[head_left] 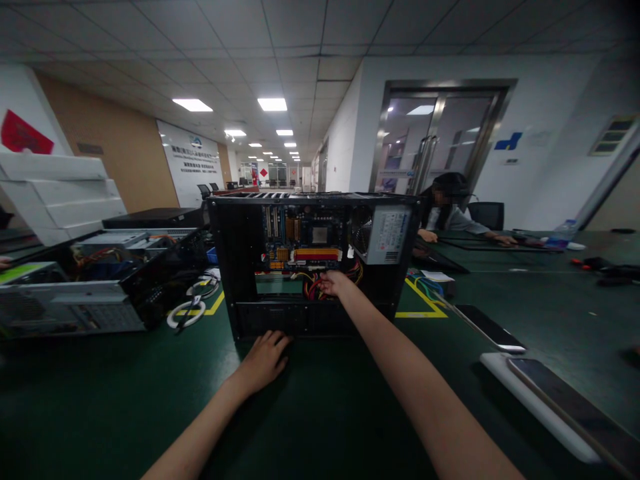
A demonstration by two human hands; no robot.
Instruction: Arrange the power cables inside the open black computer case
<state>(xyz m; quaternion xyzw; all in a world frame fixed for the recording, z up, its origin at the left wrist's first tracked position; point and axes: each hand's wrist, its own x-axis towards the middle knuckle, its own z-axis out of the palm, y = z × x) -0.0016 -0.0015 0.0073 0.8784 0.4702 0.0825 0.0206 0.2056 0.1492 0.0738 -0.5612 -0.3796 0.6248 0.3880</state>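
Note:
A black open-sided computer case (pixel 273 320) stands in front of me on the green table. Inside it are a motherboard (pixel 327 220) with red and yellow memory slots (pixel 316 255), and a power supply (pixel 389 233) at the upper right. My right hand (pixel 331 283) reaches into the lower part of the case, its fingers curled on a bundle of coloured power cables (pixel 311 289). My left hand (pixel 264 360) lies on the table at the case's bottom front edge, palm down with fingers stretched out, holding nothing.
On the left lies another opened computer case (pixel 95 310), with coiled cables (pixel 187 312) beside it. Phones (pixel 487 327) and a white slab-shaped device (pixel 540 410) lie at the right. Across the table, a person (pixel 453 213) sits near a water bottle (pixel 563 233).

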